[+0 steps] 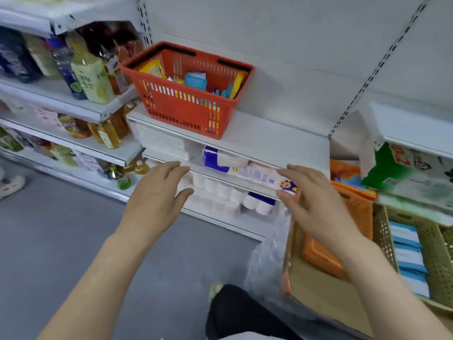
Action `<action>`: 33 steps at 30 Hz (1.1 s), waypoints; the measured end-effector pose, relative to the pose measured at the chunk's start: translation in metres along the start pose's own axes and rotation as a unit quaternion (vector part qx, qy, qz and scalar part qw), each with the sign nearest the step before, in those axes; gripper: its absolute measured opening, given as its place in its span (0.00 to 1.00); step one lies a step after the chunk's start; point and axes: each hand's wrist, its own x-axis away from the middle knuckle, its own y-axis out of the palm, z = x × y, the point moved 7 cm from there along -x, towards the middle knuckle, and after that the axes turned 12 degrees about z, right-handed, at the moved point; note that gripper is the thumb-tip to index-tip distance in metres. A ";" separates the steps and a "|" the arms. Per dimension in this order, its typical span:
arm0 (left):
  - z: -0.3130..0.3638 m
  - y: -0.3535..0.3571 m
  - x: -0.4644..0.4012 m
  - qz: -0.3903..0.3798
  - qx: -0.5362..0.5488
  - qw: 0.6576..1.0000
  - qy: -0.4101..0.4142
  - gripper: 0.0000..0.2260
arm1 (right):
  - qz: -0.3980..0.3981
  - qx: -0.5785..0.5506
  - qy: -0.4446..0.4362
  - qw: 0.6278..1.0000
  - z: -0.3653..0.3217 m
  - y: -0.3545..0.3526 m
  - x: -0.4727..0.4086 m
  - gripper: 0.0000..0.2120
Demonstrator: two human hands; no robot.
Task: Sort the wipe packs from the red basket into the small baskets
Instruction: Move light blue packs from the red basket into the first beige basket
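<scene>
Head view: a long white wipe pack (263,176) with a cartoon figure at its near end is being pinched by the right hand (316,207), thumb below and fingers above, at about 3 o'clock of centre. The pack's far end is being blurred into the goods behind it, so its full length cannot be made out. The left hand (157,195) is being held open at 9 o'clock of the pack, fingers relaxed and spread, touching nothing that can be seen.

One red basket (187,88) is being seen at 12 o'clock on a white shelf (269,133); several blue and yellow packs are lying inside it, their number being hidden by the basket wall. At 4 o'clock two small baskets are being cut off by the frame and the right forearm: an orange basket (360,217) and, beside it, a beige basket (431,244) in which a row of blue-and-white packs (407,251) is being stacked; at least four are being counted, the rest being out of frame.

Below the shelf, rolls of tissue (220,192) are being shown, too blurred to count. Bottles (88,77) are being displayed on the shelves at 10 o'clock. A grey floor (61,241) is being seen at 8 o'clock, with a shoe (11,186) cut off at the left edge.
</scene>
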 end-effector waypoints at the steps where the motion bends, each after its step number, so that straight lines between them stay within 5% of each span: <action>1: -0.014 0.000 -0.009 0.006 0.003 1.000 -0.005 0.20 | -0.005 -0.005 -0.001 1.000 -0.008 0.011 -0.015 0.20; 17: -0.179 0.010 -0.295 0.010 -0.017 0.999 0.046 0.21 | 0.012 -0.009 0.009 1.000 -0.063 0.147 -0.317 0.21; 27: -0.237 0.087 -0.429 -0.055 0.051 0.988 0.135 0.20 | 0.035 0.038 0.144 0.988 -0.053 0.216 -0.394 0.21; 33: -0.261 0.135 -0.472 -0.143 0.058 0.975 0.161 0.22 | -0.082 0.079 0.220 0.969 -0.033 0.279 -0.413 0.21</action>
